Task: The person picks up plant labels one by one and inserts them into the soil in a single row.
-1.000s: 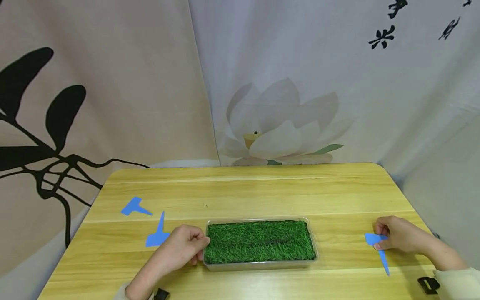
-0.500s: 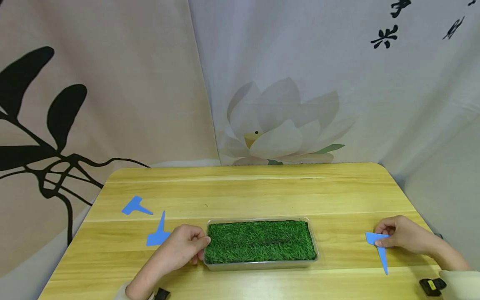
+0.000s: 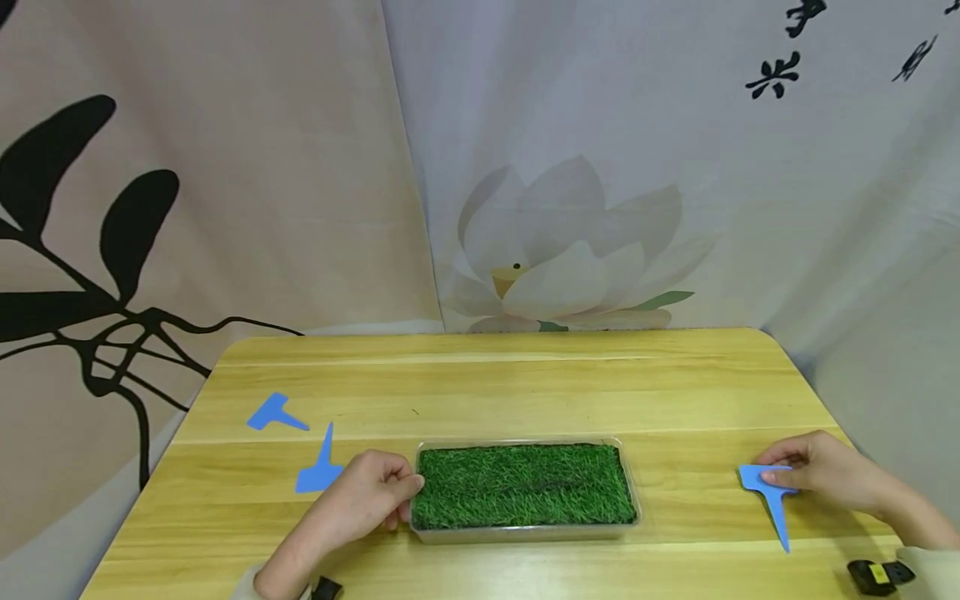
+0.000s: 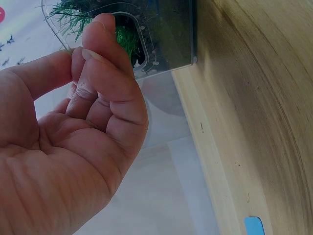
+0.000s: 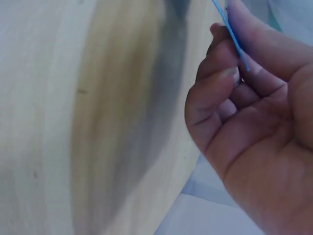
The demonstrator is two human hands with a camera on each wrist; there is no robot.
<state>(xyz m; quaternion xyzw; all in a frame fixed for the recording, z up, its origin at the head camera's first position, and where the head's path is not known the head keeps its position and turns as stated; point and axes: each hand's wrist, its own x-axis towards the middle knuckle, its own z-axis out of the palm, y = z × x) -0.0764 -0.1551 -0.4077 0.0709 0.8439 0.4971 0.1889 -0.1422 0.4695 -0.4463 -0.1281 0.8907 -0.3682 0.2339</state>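
A clear plastic box filled with green artificial grass sits at the front middle of the table. My left hand pinches its left end between thumb and curled fingers; the left wrist view shows the fingertips at the box's clear wall. Off to the right, my right hand pinches the head of a blue T-shaped plant label, its pointed stem directed down toward the front. Only the label's thin edge shows in the right wrist view.
Two more blue plant labels lie left of the box: one close behind the left wrist, another farther back. The wooden table ends against a printed cloth backdrop. Black wrist devices are strapped near both sleeves.
The blue label in my right hand has turned so its head shows more broadly, and that hand has shifted slightly right. My left hand stays on the box.
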